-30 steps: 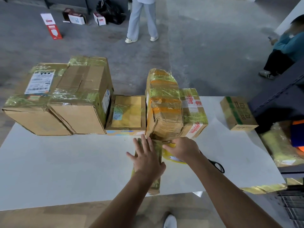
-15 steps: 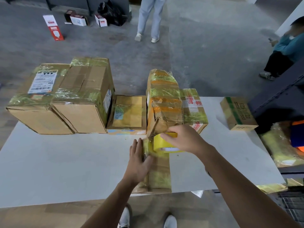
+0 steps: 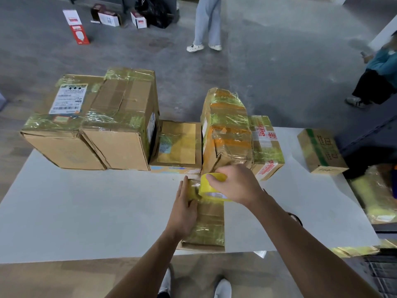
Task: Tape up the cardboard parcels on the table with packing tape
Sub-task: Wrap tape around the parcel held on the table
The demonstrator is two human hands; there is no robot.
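Grey concrete floor all round, and the white counter [image 3: 86, 211] has most of its open room on the left, between the near edge and the row of boxes along the far edge. That row goes two big taped boxes [image 3: 120, 134], a flat box [image 3: 178, 143], then a tall wrapped parcel [image 3: 227, 130]. A small box [image 3: 321, 151] sits apart near the right edge.

The flat parcel [image 3: 209, 229] being taped lies lengthways in the middle. Its near end is right at the near edge and its far end almost reaches the row, so it's pretty tight there.

The left hand [image 3: 184, 211] is flat on the parcel's left side, fingers straight and together, pressing down. The right hand [image 3: 238, 183] is curled round the yellow tape roll [image 3: 211, 186], which stands on the parcel's far end with shiny tape running from it under the left fingers.

A bit of black scissor handle [image 3: 295, 218] pokes out behind the right forearm.
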